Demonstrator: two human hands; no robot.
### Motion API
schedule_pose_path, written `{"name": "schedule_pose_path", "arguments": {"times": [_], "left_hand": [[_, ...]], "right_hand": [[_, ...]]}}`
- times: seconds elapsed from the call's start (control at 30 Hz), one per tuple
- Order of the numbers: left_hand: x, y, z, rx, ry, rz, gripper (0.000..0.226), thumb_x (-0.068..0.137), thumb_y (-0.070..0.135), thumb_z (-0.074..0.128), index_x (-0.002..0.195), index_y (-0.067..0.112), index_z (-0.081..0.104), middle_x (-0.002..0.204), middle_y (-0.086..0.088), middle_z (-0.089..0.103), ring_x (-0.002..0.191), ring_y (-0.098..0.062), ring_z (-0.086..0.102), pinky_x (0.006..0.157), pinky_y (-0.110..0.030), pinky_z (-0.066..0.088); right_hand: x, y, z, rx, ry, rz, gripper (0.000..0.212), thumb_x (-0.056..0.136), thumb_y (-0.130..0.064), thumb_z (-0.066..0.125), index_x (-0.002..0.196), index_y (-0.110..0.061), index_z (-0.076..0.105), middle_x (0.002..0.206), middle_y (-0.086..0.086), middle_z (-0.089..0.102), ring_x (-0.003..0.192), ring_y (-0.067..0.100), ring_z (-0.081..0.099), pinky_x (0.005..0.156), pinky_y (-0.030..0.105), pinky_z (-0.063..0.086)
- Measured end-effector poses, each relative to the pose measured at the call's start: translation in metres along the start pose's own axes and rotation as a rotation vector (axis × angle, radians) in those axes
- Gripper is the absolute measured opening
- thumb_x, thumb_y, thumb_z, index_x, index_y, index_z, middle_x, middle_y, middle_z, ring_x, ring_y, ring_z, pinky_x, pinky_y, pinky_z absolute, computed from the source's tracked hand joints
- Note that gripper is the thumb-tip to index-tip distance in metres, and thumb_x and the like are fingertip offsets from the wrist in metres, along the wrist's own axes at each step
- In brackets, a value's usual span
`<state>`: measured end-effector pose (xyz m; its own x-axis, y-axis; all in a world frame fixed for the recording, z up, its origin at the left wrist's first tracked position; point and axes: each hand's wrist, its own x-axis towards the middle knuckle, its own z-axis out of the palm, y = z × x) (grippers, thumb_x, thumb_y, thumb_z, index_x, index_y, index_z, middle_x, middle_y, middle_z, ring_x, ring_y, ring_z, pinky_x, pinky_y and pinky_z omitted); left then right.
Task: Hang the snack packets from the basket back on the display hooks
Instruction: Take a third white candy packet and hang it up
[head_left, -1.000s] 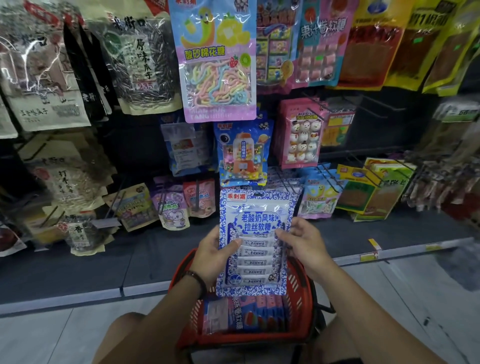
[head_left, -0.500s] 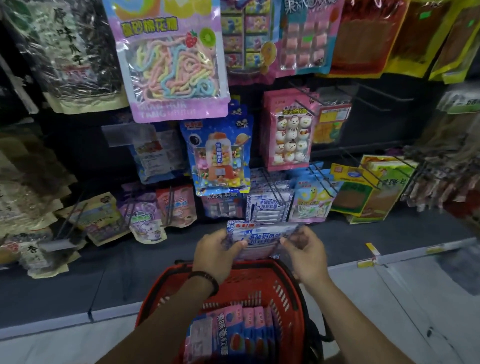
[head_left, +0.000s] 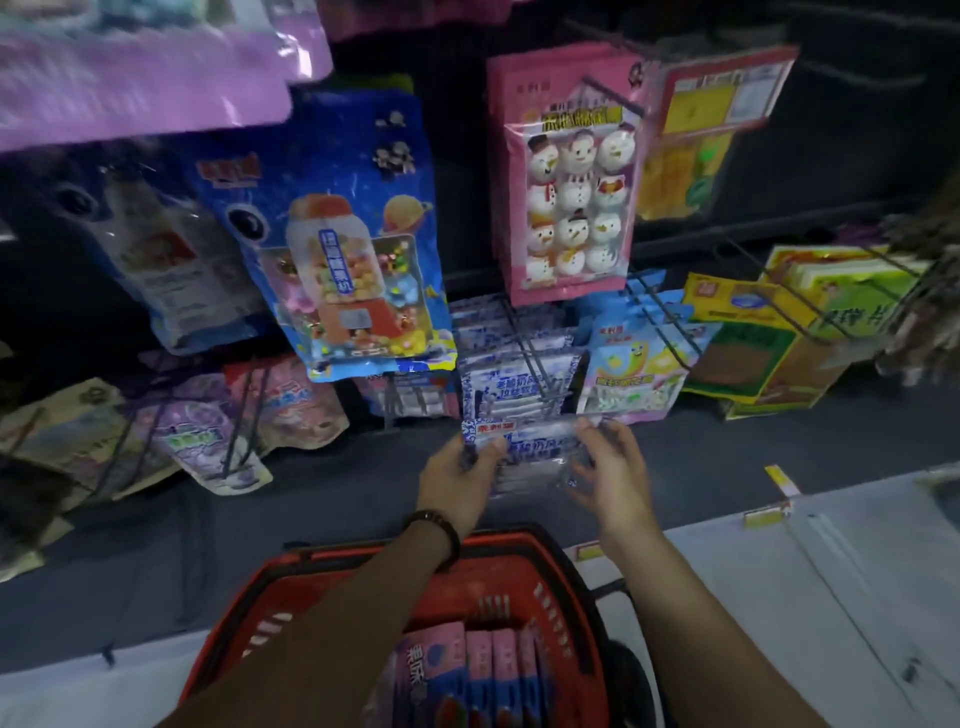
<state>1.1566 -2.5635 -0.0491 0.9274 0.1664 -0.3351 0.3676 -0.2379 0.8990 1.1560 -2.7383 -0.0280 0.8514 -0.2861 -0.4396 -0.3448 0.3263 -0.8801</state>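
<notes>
A: What have the hands got?
B: The left hand pinches the top left corner of a blue-and-white packet, thumb on its face. The right hand grips the right edge, fingers curled.
A: Which way does it point?
B: Header up toward the hook, long axis running away from the person, tilted back. Its top sits just below the matching packets already hanging there.
A: And around it?
B: The red basket is below the wrists, holding pink packs. A snowman pack hangs above.
</notes>
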Motion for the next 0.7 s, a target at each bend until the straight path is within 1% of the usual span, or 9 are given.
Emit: {"name": "schedule_pose_path", "arguments": {"times": [0.1,0.13,0.2,0.3,0.4,0.47,0.57,0.63,0.7], "left_hand": [[-0.001,0.015,0.01,-0.019,0.037,-0.011,0.045,0.096,0.052,0.067,0.069,0.021,0.049,0.069,0.001,0.06,0.069,-0.021,0.061,0.073,-0.043,0.053],[0.002,0.015,0.013,-0.031,0.047,-0.017,0.042,0.098,0.048,0.066,0.069,0.021,0.051,0.069,0.004,0.059,0.069,-0.02,0.061,0.073,-0.043,0.053],[0.006,0.016,0.018,-0.049,0.029,-0.033,0.041,0.097,0.051,0.065,0.081,0.014,0.06,0.079,-0.004,0.064,0.079,-0.031,0.068,0.08,-0.051,0.058],[0.015,0.012,0.025,-0.091,0.01,-0.082,0.055,0.093,0.061,0.064,0.112,0.009,0.064,0.095,-0.02,0.069,0.093,-0.043,0.071,0.077,-0.057,0.061],[0.019,0.013,0.029,-0.145,0.0,-0.148,0.09,0.078,0.078,0.065,0.141,0.014,0.054,0.11,-0.018,0.071,0.088,-0.039,0.076,0.071,-0.055,0.065],[0.023,0.015,0.03,-0.205,-0.008,-0.183,0.093,0.077,0.078,0.067,0.144,0.016,0.052,0.113,-0.02,0.071,0.081,-0.035,0.077,0.072,-0.054,0.065],[0.027,0.017,0.029,-0.289,-0.015,-0.23,0.069,0.087,0.067,0.068,0.137,0.02,0.058,0.096,-0.017,0.07,0.077,-0.028,0.069,0.079,-0.052,0.065],[0.032,0.013,0.03,-0.315,-0.02,-0.248,0.079,0.086,0.065,0.07,0.149,0.02,0.049,0.087,-0.011,0.065,0.074,-0.026,0.064,0.077,-0.05,0.064],[0.034,0.012,0.031,-0.308,0.0,-0.24,0.087,0.085,0.066,0.07,0.153,0.018,0.044,0.085,-0.009,0.064,0.072,-0.025,0.064,0.076,-0.051,0.065]], "right_hand": [[0.013,-0.008,-0.001,-0.06,-0.023,0.054,0.033,0.1,-0.048,0.068,0.125,-0.033,0.053,0.122,0.0,0.063,0.11,0.024,0.067,0.078,0.043,0.058],[0.018,-0.008,-0.002,-0.077,-0.014,0.047,0.039,0.1,-0.05,0.067,0.131,-0.034,0.05,0.13,0.001,0.062,0.117,0.026,0.066,0.084,0.045,0.058],[0.024,-0.007,-0.002,-0.075,0.017,0.045,0.056,0.099,-0.051,0.068,0.147,-0.035,0.044,0.148,0.001,0.055,0.128,0.029,0.062,0.094,0.049,0.058],[0.028,-0.005,0.002,-0.068,0.029,0.077,0.075,0.098,-0.049,0.069,0.162,-0.033,0.032,0.161,0.002,0.045,0.139,0.033,0.054,0.106,0.057,0.054],[0.031,-0.007,0.004,-0.05,0.016,0.086,0.076,0.099,-0.044,0.069,0.164,-0.035,0.031,0.165,0.004,0.042,0.145,0.034,0.049,0.11,0.059,0.049],[0.032,-0.007,0.002,-0.063,-0.003,0.074,0.075,0.1,-0.041,0.068,0.164,-0.036,0.03,0.166,0.003,0.041,0.142,0.034,0.052,0.109,0.058,0.051],[0.029,-0.006,-0.002,-0.088,-0.059,0.031,0.079,0.1,-0.036,0.069,0.166,-0.04,0.025,0.167,-0.001,0.04,0.131,0.035,0.061,0.105,0.055,0.055],[0.026,-0.004,-0.003,-0.136,-0.077,-0.024,0.09,0.091,-0.042,0.075,0.165,-0.045,0.023,0.167,0.002,0.041,0.138,0.035,0.058,0.11,0.057,0.052],[0.023,0.0,-0.003,-0.193,-0.077,-0.081,0.106,0.072,-0.057,0.078,0.163,-0.05,0.022,0.164,0.004,0.047,0.143,0.032,0.054,0.116,0.059,0.047]]}}
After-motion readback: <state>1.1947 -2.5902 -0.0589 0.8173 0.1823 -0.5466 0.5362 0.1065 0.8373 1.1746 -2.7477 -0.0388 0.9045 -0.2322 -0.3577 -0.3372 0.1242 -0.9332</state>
